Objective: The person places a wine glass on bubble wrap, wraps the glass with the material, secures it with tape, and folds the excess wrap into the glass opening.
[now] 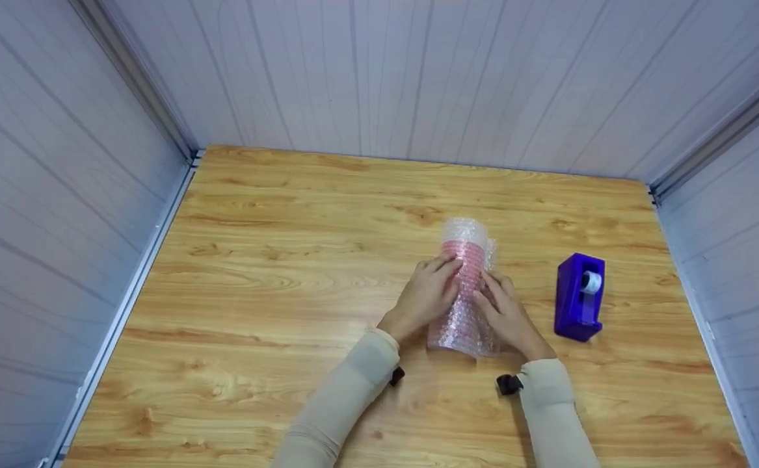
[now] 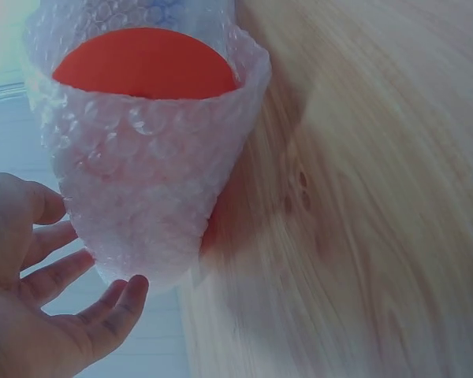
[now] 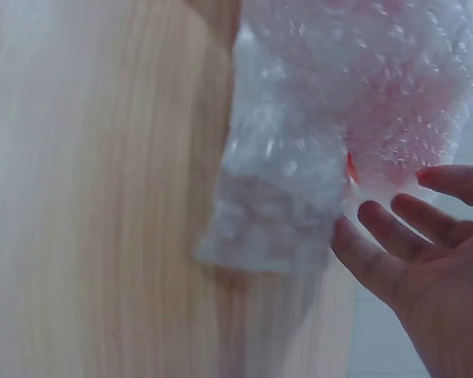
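A roll of bubble wrap (image 1: 464, 325) lies lengthwise on the table around a red cylinder-like thing. Its flat red end (image 2: 146, 67) shows inside the wrap in the left wrist view. My left hand (image 1: 426, 292) rests on the roll's upper left side, fingers loosely bent with the tips against the plastic. On the right side, my right hand (image 1: 508, 315) touches the wrap with spread, fairly straight fingers. A loose flap of bubble wrap (image 3: 280, 205) hangs off that side, close to the fingertips in the right wrist view.
A blue tape dispenser (image 1: 577, 299) with a roll of clear tape (image 1: 591, 282) stands right of the right hand. The wood-grain table (image 1: 275, 273) is bounded by pale panels (image 1: 386, 78) at the back and both sides.
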A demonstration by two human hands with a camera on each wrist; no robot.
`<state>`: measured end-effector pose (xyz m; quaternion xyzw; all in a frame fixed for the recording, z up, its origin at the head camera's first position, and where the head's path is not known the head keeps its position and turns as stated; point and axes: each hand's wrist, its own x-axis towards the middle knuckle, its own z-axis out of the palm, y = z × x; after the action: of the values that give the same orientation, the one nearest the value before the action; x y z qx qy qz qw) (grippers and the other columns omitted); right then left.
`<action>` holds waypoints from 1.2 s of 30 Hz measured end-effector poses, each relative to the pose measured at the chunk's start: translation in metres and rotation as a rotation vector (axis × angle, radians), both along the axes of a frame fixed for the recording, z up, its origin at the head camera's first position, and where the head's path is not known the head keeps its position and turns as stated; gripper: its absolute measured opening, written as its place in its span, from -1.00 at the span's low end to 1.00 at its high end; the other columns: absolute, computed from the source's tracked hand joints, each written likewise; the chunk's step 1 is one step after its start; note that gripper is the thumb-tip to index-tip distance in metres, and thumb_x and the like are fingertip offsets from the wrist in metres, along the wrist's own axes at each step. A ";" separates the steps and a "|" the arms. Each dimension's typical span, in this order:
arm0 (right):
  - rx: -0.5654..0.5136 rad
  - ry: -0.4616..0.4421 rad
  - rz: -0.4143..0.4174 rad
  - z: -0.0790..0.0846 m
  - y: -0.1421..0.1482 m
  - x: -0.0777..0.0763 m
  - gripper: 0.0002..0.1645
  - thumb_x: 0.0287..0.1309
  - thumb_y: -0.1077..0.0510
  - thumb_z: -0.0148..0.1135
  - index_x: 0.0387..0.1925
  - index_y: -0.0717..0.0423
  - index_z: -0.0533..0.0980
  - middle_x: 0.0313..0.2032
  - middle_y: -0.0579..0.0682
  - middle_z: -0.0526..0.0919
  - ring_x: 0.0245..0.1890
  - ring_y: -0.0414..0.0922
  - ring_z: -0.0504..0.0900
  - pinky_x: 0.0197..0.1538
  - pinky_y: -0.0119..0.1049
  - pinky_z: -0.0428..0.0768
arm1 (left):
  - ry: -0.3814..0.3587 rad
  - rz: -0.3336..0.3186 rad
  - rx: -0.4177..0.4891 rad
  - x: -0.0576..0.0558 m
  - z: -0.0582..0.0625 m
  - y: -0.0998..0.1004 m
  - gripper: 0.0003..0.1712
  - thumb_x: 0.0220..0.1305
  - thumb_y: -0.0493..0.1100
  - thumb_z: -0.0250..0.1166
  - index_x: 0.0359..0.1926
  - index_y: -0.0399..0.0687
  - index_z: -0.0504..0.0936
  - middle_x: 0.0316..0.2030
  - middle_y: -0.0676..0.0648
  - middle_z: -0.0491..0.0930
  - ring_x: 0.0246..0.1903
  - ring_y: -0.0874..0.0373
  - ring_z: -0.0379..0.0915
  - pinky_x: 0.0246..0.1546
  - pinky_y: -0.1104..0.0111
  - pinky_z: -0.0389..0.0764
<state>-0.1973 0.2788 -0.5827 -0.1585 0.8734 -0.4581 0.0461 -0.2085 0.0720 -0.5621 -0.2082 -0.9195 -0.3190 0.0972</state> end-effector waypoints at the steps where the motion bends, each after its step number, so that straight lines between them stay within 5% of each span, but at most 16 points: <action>1: -0.009 0.007 -0.002 0.000 0.000 0.000 -0.31 0.47 0.10 0.10 0.45 0.36 0.19 0.34 0.33 0.22 0.28 0.27 0.39 0.30 0.05 0.39 | 0.001 -0.005 -0.005 0.000 0.000 0.001 -0.55 0.42 -0.15 0.19 0.28 -0.14 0.55 0.31 -0.16 0.45 0.13 -0.14 0.47 0.19 0.19 0.46; 12: -0.012 -0.027 -0.014 0.000 0.000 -0.001 -0.31 0.48 0.07 0.09 0.42 0.42 0.21 0.29 0.30 0.36 0.21 0.21 0.47 0.26 0.07 0.44 | 0.007 -0.036 -0.053 -0.001 0.001 0.006 -0.52 0.44 -0.13 0.18 0.31 -0.17 0.51 0.30 -0.18 0.46 0.17 -0.14 0.44 0.25 0.18 0.42; 24: 0.059 -0.001 -0.024 -0.006 0.006 -0.001 -0.32 0.50 0.04 0.05 0.43 0.39 0.21 0.34 0.35 0.33 0.30 0.27 0.36 0.36 0.15 0.25 | 0.054 -0.045 -0.190 -0.002 0.003 0.011 -0.58 0.47 -0.08 0.14 0.26 -0.08 0.56 0.30 -0.10 0.46 0.18 -0.07 0.43 0.25 0.21 0.41; 36: 0.114 0.038 -0.058 -0.009 0.011 0.002 -0.34 0.45 0.03 0.11 0.38 0.38 0.31 0.36 0.45 0.23 0.36 0.37 0.16 0.36 0.26 0.16 | -0.017 -0.048 -0.212 0.000 0.007 0.020 -0.55 0.50 -0.03 0.08 0.32 0.00 0.54 0.37 -0.05 0.39 0.26 -0.09 0.32 0.14 0.10 0.51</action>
<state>-0.1951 0.2897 -0.5913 -0.1387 0.9030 -0.4059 0.0253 -0.2083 0.0919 -0.5547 -0.2363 -0.9436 -0.2241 0.0592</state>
